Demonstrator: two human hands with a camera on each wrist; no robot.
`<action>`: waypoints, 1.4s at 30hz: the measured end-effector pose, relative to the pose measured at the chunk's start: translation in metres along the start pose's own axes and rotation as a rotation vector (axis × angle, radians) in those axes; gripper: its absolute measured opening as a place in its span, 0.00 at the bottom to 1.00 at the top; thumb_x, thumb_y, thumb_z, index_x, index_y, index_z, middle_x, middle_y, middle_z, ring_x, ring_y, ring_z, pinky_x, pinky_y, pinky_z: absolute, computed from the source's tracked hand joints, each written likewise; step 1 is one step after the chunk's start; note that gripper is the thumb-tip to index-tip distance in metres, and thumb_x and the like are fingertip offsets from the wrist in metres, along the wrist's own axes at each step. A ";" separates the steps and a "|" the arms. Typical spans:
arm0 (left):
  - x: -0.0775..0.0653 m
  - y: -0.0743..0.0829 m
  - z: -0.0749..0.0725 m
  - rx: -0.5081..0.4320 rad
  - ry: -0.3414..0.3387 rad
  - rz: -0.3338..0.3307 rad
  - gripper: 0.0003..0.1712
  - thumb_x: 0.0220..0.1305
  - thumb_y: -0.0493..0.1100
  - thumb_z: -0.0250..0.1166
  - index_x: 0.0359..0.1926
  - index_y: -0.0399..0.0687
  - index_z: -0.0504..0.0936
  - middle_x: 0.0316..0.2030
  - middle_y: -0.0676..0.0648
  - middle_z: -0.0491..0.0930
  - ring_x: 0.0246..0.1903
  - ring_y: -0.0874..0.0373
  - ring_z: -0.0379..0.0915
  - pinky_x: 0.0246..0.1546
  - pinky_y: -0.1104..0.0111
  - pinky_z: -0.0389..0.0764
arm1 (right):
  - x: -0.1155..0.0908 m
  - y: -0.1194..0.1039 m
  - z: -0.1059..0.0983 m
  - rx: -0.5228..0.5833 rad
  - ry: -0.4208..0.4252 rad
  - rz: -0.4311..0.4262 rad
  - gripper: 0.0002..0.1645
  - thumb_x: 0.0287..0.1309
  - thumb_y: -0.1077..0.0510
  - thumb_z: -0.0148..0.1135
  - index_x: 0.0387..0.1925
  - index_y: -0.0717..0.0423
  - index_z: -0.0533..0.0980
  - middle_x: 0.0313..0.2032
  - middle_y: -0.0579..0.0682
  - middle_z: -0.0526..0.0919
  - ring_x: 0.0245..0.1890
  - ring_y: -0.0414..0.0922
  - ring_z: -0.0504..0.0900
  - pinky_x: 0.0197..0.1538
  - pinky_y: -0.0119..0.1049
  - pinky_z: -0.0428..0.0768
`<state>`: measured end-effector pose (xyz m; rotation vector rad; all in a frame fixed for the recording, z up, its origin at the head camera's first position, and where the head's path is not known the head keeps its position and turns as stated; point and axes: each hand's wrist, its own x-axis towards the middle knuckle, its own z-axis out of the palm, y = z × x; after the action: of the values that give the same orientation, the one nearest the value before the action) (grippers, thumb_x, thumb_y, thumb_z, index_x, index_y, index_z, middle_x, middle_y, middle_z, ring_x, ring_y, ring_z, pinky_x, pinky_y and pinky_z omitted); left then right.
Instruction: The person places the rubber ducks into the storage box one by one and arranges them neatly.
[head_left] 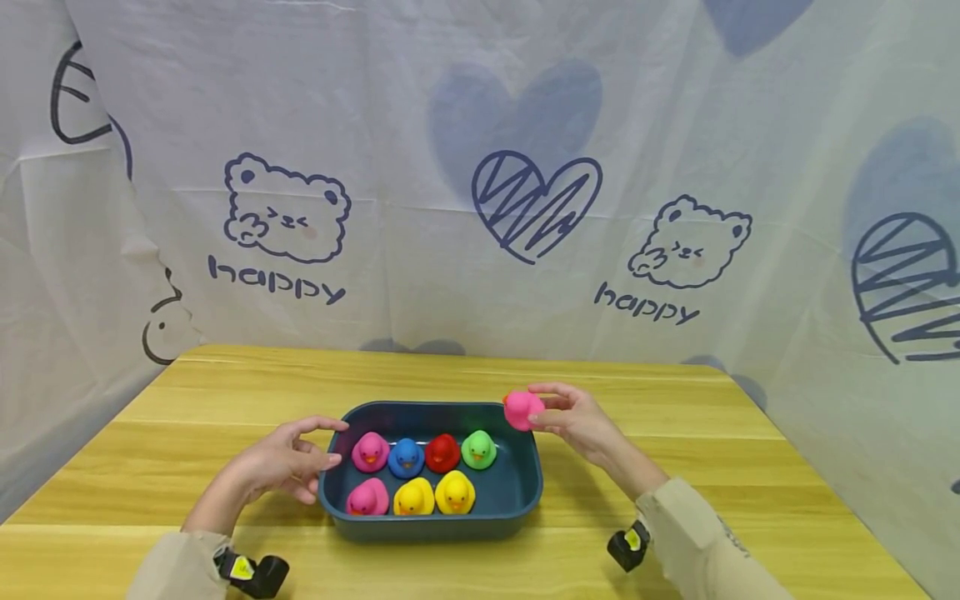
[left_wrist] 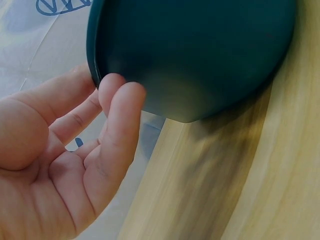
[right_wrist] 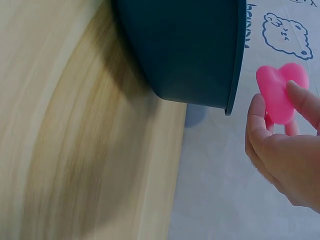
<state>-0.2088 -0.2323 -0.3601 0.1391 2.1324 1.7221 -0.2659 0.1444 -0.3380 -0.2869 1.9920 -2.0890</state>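
Note:
A dark teal rectangular tub (head_left: 510, 523) stands on the table with several rubber ducks inside. The back row has a pink duck (head_left: 371, 452), a blue duck (head_left: 406, 458), a red duck (head_left: 442, 453) and a green duck (head_left: 478, 451); in front are another pink duck (head_left: 367, 498) and two yellow ducks (head_left: 455, 493). My left hand (head_left: 281, 462) holds the tub's left rim, thumb and index finger at the edge and other fingers curled by the outer wall (left_wrist: 200, 60). Above the back right corner, my right hand (head_left: 573, 421) pinches a pink duck (right_wrist: 277, 95).
The wooden table (head_left: 262, 383) reaches back to a white cloth (head_left: 420, 275) printed with bears and hearts. Black wrist cameras (head_left: 258, 575) sit by both beige sleeves.

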 end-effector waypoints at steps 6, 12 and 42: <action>0.000 -0.001 -0.001 -0.005 0.000 -0.002 0.34 0.58 0.40 0.61 0.62 0.38 0.57 0.25 0.41 0.72 0.15 0.59 0.71 0.21 0.67 0.79 | 0.001 0.000 0.001 -0.066 -0.008 -0.005 0.17 0.51 0.76 0.55 0.45 0.77 0.67 0.32 0.54 0.78 0.29 0.43 0.79 0.40 0.36 0.79; -0.001 -0.002 0.000 -0.013 -0.004 0.003 0.33 0.59 0.39 0.60 0.62 0.38 0.57 0.26 0.40 0.73 0.16 0.58 0.71 0.20 0.67 0.79 | 0.003 0.001 0.006 -0.201 -0.070 -0.025 0.17 0.52 0.71 0.58 0.45 0.78 0.70 0.36 0.56 0.80 0.30 0.43 0.80 0.41 0.38 0.79; 0.000 0.000 0.000 -0.014 -0.007 0.003 0.34 0.59 0.40 0.60 0.62 0.37 0.56 0.25 0.40 0.72 0.15 0.58 0.71 0.21 0.67 0.79 | 0.011 0.008 0.037 -0.560 -0.293 -0.030 0.09 0.48 0.71 0.61 0.34 0.73 0.78 0.31 0.57 0.81 0.25 0.42 0.79 0.33 0.36 0.80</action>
<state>-0.2086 -0.2326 -0.3602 0.1439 2.1158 1.7358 -0.2649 0.1059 -0.3444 -0.6781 2.3409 -1.3581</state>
